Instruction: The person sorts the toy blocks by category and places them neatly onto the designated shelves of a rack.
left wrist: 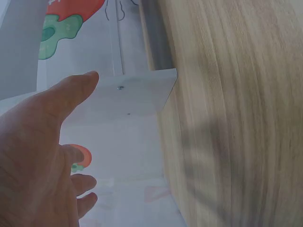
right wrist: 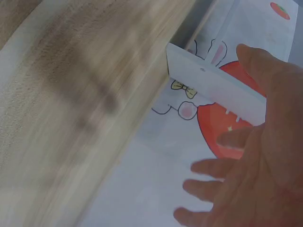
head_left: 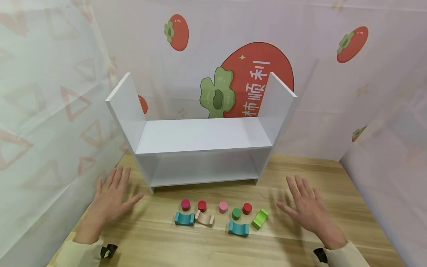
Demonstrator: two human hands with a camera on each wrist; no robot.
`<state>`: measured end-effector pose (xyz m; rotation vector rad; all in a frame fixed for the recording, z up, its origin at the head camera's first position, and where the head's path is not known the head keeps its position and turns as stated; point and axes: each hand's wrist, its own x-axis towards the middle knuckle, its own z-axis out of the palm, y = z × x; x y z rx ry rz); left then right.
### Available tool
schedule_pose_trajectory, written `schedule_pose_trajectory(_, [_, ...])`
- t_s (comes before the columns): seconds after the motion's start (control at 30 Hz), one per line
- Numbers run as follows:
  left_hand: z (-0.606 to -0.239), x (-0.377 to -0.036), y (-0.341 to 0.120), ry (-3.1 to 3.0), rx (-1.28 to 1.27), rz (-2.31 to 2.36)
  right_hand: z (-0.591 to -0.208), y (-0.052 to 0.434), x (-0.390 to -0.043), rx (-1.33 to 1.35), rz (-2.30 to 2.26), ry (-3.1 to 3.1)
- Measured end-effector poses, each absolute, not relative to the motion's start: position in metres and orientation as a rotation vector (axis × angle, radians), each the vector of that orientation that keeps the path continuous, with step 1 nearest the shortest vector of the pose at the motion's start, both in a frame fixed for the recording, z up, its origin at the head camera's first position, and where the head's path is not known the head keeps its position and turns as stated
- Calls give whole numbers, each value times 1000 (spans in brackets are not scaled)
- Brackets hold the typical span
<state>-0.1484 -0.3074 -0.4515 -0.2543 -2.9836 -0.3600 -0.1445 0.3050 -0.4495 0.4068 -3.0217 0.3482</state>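
My left hand (head_left: 111,198) hovers over the table's left side with fingers spread, holding nothing. Its thumb points toward a white two-tier shelf (head_left: 205,135). On the other side, my right hand (head_left: 305,207) is likewise spread and holds nothing, nearest a light green curved block (head_left: 260,218). Between the hands lie two teal curved blocks (head_left: 184,219) and a beige curved block (head_left: 204,218). Behind them are small round pieces: magenta (head_left: 185,204), red (head_left: 201,206), pink (head_left: 223,207), green (head_left: 236,213) and another red cylinder (head_left: 247,208). Both wrist views show spread fingers beside the shelf's side panels.
The shelf stands at the back of the wooden table (head_left: 200,252), its side panels rising above the upper board. A white curtain (head_left: 320,92) printed with red fruit hangs behind it, and more curtain (head_left: 43,111) encloses the left side.
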Motion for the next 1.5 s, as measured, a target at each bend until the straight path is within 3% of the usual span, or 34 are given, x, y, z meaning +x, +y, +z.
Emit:
schedule_pose_trajectory(0.3, [-422, -154, -319, -2850, -364, -482, -449, 284, -156, 971, 430, -2942])
schedule_pose_trajectory(0.6, [-339, -165, -316, -2748, -381, -505, -450, 268, -173, 1320, 328, -2893])
schedule_pose_trajectory(0.83, [-267, -168, -303, -2607, -428, -465, -463, 268, -173, 1417, 407, -2903])
schedule_pose_trajectory(1.0, [-235, -170, -287, -2489, -546, -407, -465, 267, -171, 1471, 436, -2835])
schedule_pose_trajectory(1.5, [-220, -176, -265, -2376, -651, -206, -467, 262, -176, 1520, 540, -2819])
